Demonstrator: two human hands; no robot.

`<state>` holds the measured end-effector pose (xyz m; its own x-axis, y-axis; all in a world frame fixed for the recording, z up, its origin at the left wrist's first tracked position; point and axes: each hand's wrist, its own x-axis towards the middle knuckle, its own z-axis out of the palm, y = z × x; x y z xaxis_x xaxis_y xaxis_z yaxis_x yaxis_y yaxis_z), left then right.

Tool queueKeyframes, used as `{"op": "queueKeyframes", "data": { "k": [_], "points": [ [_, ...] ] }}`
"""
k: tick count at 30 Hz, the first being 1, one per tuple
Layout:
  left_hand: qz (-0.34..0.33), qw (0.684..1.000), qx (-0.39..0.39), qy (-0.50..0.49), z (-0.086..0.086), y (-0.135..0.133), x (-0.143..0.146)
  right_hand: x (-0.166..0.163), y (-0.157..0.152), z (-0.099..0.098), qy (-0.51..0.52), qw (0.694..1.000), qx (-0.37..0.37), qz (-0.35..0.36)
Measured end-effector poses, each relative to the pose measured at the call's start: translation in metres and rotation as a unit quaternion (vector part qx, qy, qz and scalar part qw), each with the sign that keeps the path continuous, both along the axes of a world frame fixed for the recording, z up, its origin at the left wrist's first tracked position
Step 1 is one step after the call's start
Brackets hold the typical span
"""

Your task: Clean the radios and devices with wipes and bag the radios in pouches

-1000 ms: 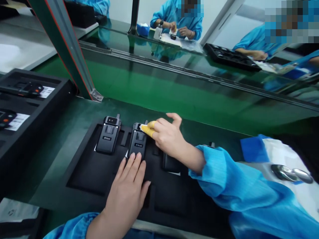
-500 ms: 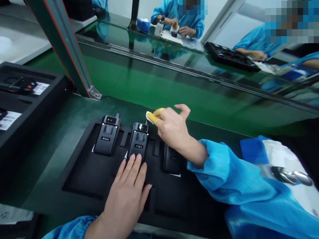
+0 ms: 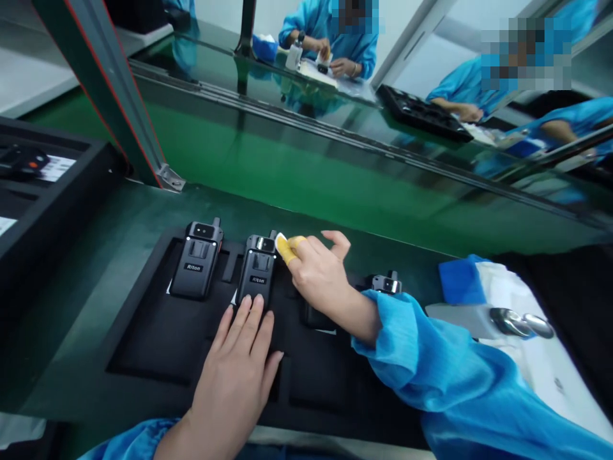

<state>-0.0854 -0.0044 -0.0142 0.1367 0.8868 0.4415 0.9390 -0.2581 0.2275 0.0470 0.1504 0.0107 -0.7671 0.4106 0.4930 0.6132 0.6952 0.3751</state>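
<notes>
Left hand (image 3: 234, 383) is lying pretty flat, fingers nearly straight and a bit spread, nothing gripped, just fingertips resting on the bottom end of a black radio (image 3: 257, 275). Right hand (image 3: 318, 271) is pinched up, yellow-covered fingers holding a little white wipe (image 3: 278, 241) right by that radio's top corner, can't tell if it's actually touching. Another radio (image 3: 195, 262) sits left of the right hand, and there's a black tray (image 3: 158, 332) under both hands.
</notes>
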Motion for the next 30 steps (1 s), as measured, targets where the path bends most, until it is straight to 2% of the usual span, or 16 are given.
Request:
{"op": "queueKeyframes", "data": {
  "k": [4,8,11,16,19,23,26,28,30],
  "points": [
    [-0.002,1.000,0.011,-0.001,-0.002,0.000,0.000,-0.001,0.006,0.007,0.025,0.999,0.026,-0.022],
    [-0.004,1.000,0.007,0.005,-0.003,0.000,-0.001,-0.024,0.004,0.008,0.018,0.998,0.000,0.058],
    [-0.003,1.000,0.005,0.005,-0.002,0.000,-0.001,-0.028,0.002,0.005,-0.010,0.997,-0.021,0.075],
    [0.000,1.000,0.011,0.001,-0.001,0.000,-0.001,-0.002,0.009,0.005,-0.014,1.000,0.015,0.021],
    [-0.001,1.000,0.014,0.004,-0.002,0.000,-0.001,0.003,0.016,0.009,0.008,0.999,0.019,-0.028],
    [-0.004,1.000,0.008,0.029,-0.003,-0.001,-0.001,-0.013,0.027,0.014,-0.032,0.997,-0.063,-0.004],
    [-0.010,0.999,0.012,0.049,-0.003,-0.001,-0.001,-0.020,0.042,0.023,-0.061,0.988,-0.126,-0.059],
    [-0.012,0.999,0.013,0.050,-0.003,-0.001,-0.001,-0.021,0.046,0.028,-0.043,0.986,-0.129,-0.096],
    [-0.010,0.999,0.010,0.044,-0.003,-0.001,-0.001,-0.023,0.042,0.030,-0.023,0.991,-0.115,-0.068]
  ]
}}
